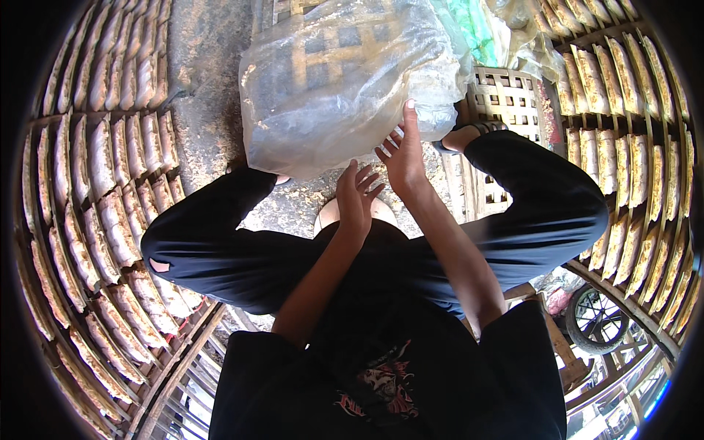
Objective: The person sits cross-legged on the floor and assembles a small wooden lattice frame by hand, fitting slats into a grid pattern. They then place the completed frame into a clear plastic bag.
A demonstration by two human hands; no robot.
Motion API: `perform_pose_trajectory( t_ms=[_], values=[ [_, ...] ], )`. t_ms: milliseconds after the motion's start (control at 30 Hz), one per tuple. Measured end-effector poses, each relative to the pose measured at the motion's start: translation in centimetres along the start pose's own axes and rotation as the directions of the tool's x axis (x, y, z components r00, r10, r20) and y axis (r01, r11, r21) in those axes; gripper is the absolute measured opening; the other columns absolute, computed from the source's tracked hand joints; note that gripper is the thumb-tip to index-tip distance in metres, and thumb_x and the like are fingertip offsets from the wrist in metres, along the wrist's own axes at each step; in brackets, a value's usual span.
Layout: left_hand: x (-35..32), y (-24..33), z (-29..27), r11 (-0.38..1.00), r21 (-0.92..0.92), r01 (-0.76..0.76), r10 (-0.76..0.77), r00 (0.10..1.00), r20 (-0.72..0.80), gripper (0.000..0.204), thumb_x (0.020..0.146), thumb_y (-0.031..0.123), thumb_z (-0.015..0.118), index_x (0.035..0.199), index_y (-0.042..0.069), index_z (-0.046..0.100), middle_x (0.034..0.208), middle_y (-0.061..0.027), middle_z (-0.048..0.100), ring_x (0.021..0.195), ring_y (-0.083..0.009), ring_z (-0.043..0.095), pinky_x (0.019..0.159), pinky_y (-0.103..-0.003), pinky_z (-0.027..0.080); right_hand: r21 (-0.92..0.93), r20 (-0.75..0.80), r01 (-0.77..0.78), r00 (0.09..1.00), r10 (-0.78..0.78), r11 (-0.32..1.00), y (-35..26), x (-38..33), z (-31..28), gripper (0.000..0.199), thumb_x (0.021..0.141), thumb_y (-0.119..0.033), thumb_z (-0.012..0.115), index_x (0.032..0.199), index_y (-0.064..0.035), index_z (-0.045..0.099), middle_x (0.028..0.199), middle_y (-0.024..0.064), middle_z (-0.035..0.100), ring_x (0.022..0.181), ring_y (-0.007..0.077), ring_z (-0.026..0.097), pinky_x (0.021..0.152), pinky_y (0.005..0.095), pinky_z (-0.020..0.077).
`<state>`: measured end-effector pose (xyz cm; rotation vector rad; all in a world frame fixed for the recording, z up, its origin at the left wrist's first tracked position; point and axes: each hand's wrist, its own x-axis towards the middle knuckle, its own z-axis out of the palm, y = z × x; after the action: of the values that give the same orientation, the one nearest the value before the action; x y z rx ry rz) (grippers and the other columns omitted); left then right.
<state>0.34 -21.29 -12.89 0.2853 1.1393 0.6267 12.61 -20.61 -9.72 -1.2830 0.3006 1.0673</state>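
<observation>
The large cloudy translucent plastic bag (345, 77) sits in the upper centre of the frame, stretched over a woven bamboo basket (513, 103) whose lattice shows through the film and at the bag's right edge. The right hand (403, 158) reaches up against the bag's lower right edge, its forefinger pressed to the plastic and the other fingers spread; its grip is open, touching rather than clutching. The left hand (357, 194) hovers just below and beside it, fingers splayed and holding nothing, not quite on the bag. Both forearms rise from the lower centre, between knees in dark trousers (220, 242). A sandalled foot (469, 136) rests just right of the hand. Rows of pale flat crackers on bamboo drying racks (110, 191) fill the left and right edges.

As I judge it, the thin film could tear or slide off if one finger pushes hard, since neither hand has a real hold.
</observation>
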Motion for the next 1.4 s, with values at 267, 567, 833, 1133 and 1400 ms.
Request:
perform_pose_trajectory(
  t_ms=[267,567,833,1133,1400],
  values=[
    [1.4,4.5,-0.3,0.986,-0.112,-0.122,0.127,0.991,0.036,0.040,0.092,0.032,0.067,0.120,0.006,0.054,0.110,-0.0063,0.063,0.101,-0.0177,0.061,0.093,-0.036,0.047,-0.008,0.052,0.104,0.993,-0.103,0.995,1.3,-3.2,2.3,0.068,0.081,-0.043,0.076,0.125,0.0054,0.056,0.114,0.0129,0.061,0.105,0.0206,0.056,0.090,0.0357,0.0434],
    [-2.7,7.8,-3.4,0.976,0.096,-0.195,0.212,0.952,-0.220,0.030,0.086,0.022,0.075,0.108,0.008,0.058,0.102,-0.0050,0.066,0.091,-0.0163,0.064,0.087,-0.032,0.048,0.198,0.246,-0.253,0.948,0.202,0.947,2.5,-1.1,3.2,0.062,0.086,-0.039,0.073,0.132,-0.0051,0.048,0.120,0.0087,0.054,0.111,0.0218,0.051,0.097,0.0411,0.0419],
    [-2.6,9.0,-3.8,0.954,0.075,-0.291,0.301,0.927,-0.223,0.035,0.086,0.021,0.075,0.112,0.008,0.056,0.110,-0.0061,0.063,0.101,-0.0168,0.062,0.086,-0.031,0.048,0.418,-0.003,-0.040,0.999,0.046,0.908,-1.1,-2.1,-4.5,0.054,0.094,-0.054,0.052,0.127,-0.0106,0.048,0.127,0.0087,0.051,0.124,0.0251,0.044,0.109,0.0459,0.0314],
    [-2.9,9.8,-3.5,0.948,0.136,-0.288,0.310,0.932,-0.189,0.040,0.089,0.024,0.072,0.121,0.010,0.053,0.116,-0.0051,0.060,0.107,-0.0185,0.056,0.093,-0.036,0.041,0.361,0.352,-0.389,0.898,0.263,0.848,3.2,-3.0,2.0,0.064,0.087,-0.043,0.069,0.137,-0.0129,0.042,0.133,0.0097,0.047,0.124,0.0256,0.043,0.107,0.0438,0.0330],
    [-2.3,11.7,-4.4,0.920,0.115,-0.374,0.391,0.889,-0.239,0.031,0.086,0.017,0.074,0.112,0.012,0.059,0.107,-0.0024,0.064,0.097,-0.0142,0.061,0.087,-0.032,0.045,0.522,-0.068,-0.128,0.979,0.191,0.843,-3.3,-2.2,-3.8,0.030,0.094,-0.032,0.062,0.115,-0.0098,0.059,0.119,0.0107,0.055,0.120,0.0238,0.050,0.108,0.0447,0.0392]
  ],
)
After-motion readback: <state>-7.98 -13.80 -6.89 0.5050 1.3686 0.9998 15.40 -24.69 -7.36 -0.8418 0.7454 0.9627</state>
